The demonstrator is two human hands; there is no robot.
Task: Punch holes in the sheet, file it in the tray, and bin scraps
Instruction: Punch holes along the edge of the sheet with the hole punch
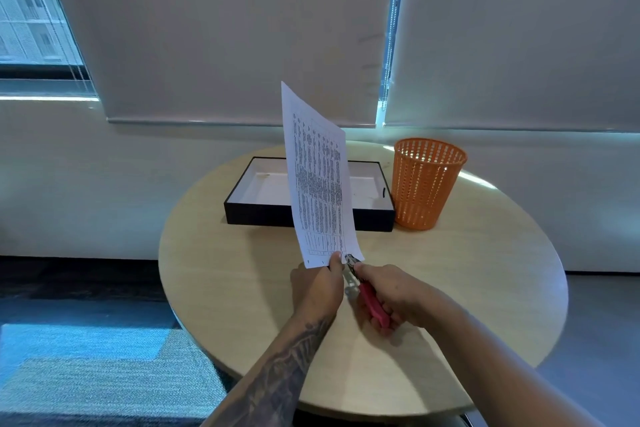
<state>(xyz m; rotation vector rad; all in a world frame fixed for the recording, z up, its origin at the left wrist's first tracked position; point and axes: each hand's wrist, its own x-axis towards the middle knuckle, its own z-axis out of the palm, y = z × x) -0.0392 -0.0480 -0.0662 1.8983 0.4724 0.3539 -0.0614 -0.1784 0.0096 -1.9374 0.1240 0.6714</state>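
Note:
A white printed sheet [317, 177] stands nearly upright above the round table, pinched at its bottom edge by my left hand [318, 282]. My right hand [398, 295] grips a red-handled hole punch [367, 295], whose metal jaws sit at the sheet's lower right corner, just right of my left thumb. Behind the sheet lies a black tray [263, 213] with a white inside. An orange mesh bin [427, 182] stands at the tray's right end.
The round wooden table [467, 270] carries everything. Its front edge is close to me and drops to blue carpet on the left. Closed roller blinds and a wall rise just behind the table.

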